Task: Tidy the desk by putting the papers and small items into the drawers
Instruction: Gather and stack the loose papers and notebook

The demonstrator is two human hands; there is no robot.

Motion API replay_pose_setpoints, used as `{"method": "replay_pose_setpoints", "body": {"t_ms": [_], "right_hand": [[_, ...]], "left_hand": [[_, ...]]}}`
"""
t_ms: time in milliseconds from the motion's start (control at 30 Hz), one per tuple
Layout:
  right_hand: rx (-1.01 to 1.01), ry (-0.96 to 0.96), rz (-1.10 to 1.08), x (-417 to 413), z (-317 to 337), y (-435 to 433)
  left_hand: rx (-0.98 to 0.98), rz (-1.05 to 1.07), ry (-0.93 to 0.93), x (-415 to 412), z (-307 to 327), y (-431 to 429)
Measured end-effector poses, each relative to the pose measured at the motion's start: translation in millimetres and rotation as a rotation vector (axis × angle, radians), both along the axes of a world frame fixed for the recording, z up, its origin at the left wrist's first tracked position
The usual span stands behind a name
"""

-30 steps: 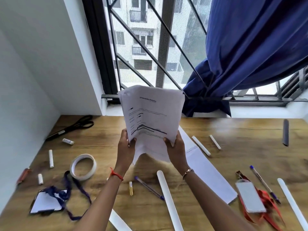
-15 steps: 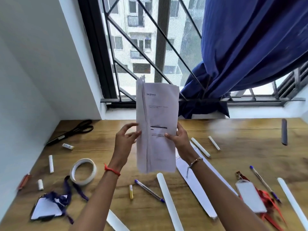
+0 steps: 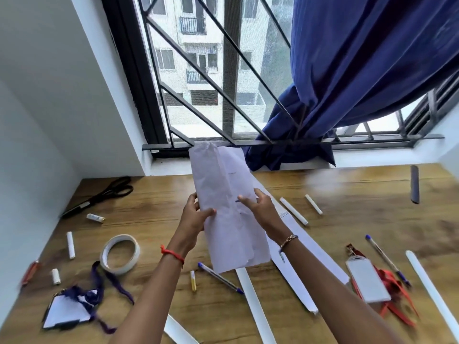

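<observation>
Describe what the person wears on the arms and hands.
Both forearms are bare, with no sleeves in view and no gloves. The left hand has a red thread tied round its wrist, with a small knot. The right hand has a thin gold-toned chain bracelet at its wrist, and a small piece seems to hang from it.

**Both arms raised, gripping together**

Two bare forearms reach up from the lower edge and converge toward the middle. The left hand (image 3: 196, 217) curls round the left edge of the folded papers (image 3: 231, 234), with its thumb lying across the front and its fingers tucked behind. The right hand (image 3: 264, 212) pinches the opposite edge, thumb pressed on the front, fingertips just above it along the edge. A red thread (image 3: 172, 254) circles the left wrist, below the fingers. A chain bracelet (image 3: 288, 240) circles the right wrist.
</observation>
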State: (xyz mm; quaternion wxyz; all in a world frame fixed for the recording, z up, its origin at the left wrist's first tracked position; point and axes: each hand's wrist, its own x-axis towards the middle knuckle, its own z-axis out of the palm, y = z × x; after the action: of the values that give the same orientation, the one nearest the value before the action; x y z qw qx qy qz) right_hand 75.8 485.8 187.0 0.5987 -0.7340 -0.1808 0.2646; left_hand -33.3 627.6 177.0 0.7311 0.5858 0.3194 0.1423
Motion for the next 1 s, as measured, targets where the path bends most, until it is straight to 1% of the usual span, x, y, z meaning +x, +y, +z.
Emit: {"method": "replay_pose_setpoints", "body": {"t_ms": [167, 300, 367, 433, 533, 633, 767, 867, 1000], "right_hand": [[-0.130, -0.258, -0.065, -1, -2, -3], [-0.276, -0.552, -0.119, -10, -8, -1], [-0.352, -0.676, -0.110, -18, -9, -1], [-0.390, -0.742, -0.073, -28, -7, -3], [-0.447, -0.798, -0.015, -40, -7, -4], [-0.505, -0.806, 0.030, -44, -9, -4], [-0.537, -0.795, 0.088, -47, -14, -8], [-0.494, -0.708, 0.131, -49, -20, -10], [-0.463, -0.631, 0.129, -46, -24, -14]], "left_hand": [[-0.002, -0.020, -0.001, 1, -8, -11], [0.013, -0.034, -0.009, 3, -11, -26], [0.036, -0.027, -0.005, 6, -14, -33], [0.048, -0.016, -0.008, 9, -15, -40], [0.044, 0.001, -0.014, 13, -17, -47], [0.046, 0.017, -0.016, 12, -14, -52], [0.025, -0.072, -0.026, 12, -13, -56], [-0.098, -0.166, -0.076, 9, -11, -59], [-0.255, -0.187, -0.112, 3, -9, -60]]}}
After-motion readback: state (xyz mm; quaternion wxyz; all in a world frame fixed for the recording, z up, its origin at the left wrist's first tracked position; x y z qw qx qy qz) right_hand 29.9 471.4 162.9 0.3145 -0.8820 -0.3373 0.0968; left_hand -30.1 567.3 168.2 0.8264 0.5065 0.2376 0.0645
